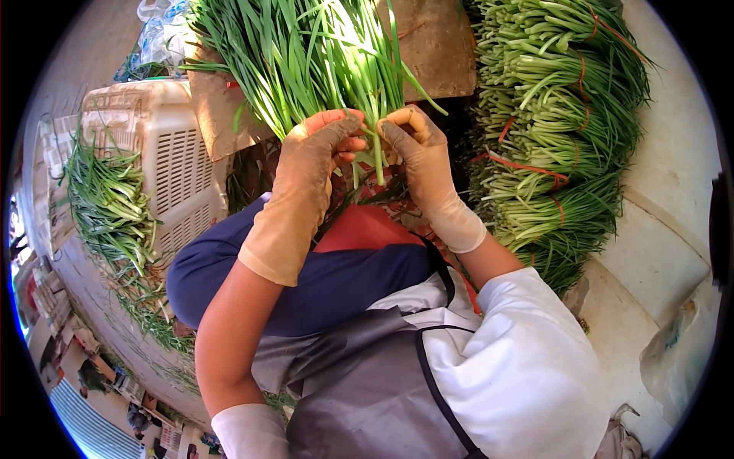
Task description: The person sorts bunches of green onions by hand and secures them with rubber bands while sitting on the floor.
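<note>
Both hands wear soiled, pale rubber gloves. Long flat green leaves, apparently Chinese chives point(287, 63), spread across a brown board point(441, 63) at the top centre, stem ends toward me. My left hand point(321, 143) has its fingertips bent at the left side of the stems; whether it grips any is hidden. In my right hand point(416, 137), thumb and fingers pinch a few pale green stems, whose cut ends point down between the hands. The two hands are close together, a little apart.
Tied bundles of chives point(550, 143) with red bands are stacked at right beside pale slabs point(648, 275). A slotted plastic crate point(183, 166) stands at left, with loose chives point(114, 206) beyond it. Clear plastic bags point(163, 34) lie at upper left. My knee is below the board.
</note>
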A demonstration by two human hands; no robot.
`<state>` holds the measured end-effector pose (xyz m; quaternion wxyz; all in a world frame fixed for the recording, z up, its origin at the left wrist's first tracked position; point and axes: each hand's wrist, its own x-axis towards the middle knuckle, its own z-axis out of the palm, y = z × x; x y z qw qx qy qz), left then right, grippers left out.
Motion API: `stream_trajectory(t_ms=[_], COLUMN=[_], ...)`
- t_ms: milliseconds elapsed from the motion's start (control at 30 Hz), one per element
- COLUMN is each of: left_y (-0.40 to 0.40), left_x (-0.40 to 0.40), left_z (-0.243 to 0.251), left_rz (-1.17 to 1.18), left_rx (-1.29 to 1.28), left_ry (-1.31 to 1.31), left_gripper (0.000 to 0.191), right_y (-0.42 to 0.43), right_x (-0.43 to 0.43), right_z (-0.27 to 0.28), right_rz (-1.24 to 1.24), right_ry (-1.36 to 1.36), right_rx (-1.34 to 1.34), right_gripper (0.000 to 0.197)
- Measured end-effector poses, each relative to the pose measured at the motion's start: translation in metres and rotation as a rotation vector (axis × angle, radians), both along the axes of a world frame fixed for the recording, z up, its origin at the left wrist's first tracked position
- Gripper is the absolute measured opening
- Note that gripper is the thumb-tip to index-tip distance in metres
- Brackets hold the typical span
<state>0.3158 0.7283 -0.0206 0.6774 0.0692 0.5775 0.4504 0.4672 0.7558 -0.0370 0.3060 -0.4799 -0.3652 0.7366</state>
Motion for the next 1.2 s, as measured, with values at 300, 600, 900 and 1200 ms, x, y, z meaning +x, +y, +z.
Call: stream_trajectory(t_ms=[300, 600, 900, 1200], left_y=[-0.002, -0.005, -0.006, 0.040], left_x=[0.003, 0.004, 0.001, -0.027], left_z=[-0.004, 0.000, -0.005, 0.020], left_rz=[0.039, -0.005, -0.043, -0.517], left_rx=[0.000, 0.021, 0.025, 0.012], left_ry=[0.039, 0.079, -0.019, 0.440], left_gripper=[0.015, 0.016, 0.022, 0.029], right_y=[0.013, 0.050, 0.058, 0.042], right_x=[-0.003, -0.008, 0.021, 0.025], right_z=[-0.001, -0.028, 0.003, 0.006], right_rz=[-0.038, 0.097, 0.110, 0.085], right_ry=[-0.263, -0.491, -0.031, -0.372], right_rx=[0.590, 1.283, 0.301, 0.554], right_gripper=[0.018, 0.008, 0.012, 0.014])
